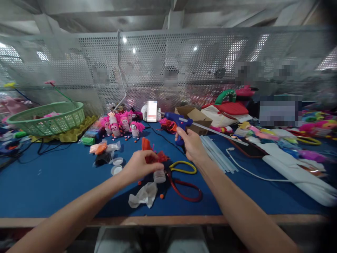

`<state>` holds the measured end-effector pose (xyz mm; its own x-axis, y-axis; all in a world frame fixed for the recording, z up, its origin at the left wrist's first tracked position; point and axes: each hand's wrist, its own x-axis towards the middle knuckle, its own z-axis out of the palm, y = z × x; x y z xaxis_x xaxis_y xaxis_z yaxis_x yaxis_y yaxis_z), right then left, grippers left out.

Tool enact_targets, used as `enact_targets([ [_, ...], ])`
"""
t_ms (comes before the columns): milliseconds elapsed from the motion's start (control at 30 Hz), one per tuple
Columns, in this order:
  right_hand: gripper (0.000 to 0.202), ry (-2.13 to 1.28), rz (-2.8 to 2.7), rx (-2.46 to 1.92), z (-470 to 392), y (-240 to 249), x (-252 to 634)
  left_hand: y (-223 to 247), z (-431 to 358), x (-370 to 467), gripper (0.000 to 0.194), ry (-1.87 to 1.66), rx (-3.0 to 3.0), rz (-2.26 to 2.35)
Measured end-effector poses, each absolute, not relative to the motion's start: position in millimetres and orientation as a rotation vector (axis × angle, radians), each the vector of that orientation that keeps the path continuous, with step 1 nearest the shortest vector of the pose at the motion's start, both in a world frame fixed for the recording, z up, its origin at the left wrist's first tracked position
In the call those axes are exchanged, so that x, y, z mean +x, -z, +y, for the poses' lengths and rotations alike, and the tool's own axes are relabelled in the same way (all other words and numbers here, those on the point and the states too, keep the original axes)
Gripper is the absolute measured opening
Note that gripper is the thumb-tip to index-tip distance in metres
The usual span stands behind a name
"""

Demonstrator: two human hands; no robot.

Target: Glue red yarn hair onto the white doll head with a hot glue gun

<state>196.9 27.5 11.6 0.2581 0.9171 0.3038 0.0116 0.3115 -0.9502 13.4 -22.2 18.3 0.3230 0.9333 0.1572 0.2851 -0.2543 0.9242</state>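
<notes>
In the head view my right hand is wrapped around the handle of a blue hot glue gun, and a long clear glue stick runs out of its back. Its nozzle points left. My left hand is closed around a tuft of red yarn, whose strands show behind the fingers; their tips hide the rest. Just under these fingertips stands a small clear plastic jar. Beside it lie scissors with red and yellow handles, and a crumpled white wrapper.
Pink-haired dolls stand behind, left of a cardboard box. A green basket rests on an egg tray at left. Glue sticks, a white cable and craft pieces lie right. Small orange beads lie near the front.
</notes>
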Motion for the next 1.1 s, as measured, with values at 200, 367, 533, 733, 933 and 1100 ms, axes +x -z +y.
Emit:
enact_targets([
  [200, 0.038, -0.729, -1.127, -1.222, 36, -4, 201, 3, -46, 16, 0.039, -0.968, 1.91, 1.081],
  [367, 0.034, -0.573, -1.283, -1.447, 40, 2, 210, -1, -38, 17, 0.026, -0.933, 2.029, 1.098],
  [533, 0.032, -0.477, -1.492, -1.705, 55, 12, 214, -31, -24, -3, 0.018, -1.006, 1.634, 1.06],
  [733, 0.023, -0.357, -1.685, -1.889, 66, 22, 204, -40, -1, -24, 0.011, -1.335, 0.825, 0.763],
  [933, 0.026, -0.302, -1.677, -1.884, 60, 29, 198, -19, -2, -24, 0.009, -1.24, 0.548, 0.557],
  [1100, 0.026, -0.361, -1.724, -1.613, 38, -1, 191, -8, -7, -23, 0.015, -1.214, 0.568, 0.43],
])
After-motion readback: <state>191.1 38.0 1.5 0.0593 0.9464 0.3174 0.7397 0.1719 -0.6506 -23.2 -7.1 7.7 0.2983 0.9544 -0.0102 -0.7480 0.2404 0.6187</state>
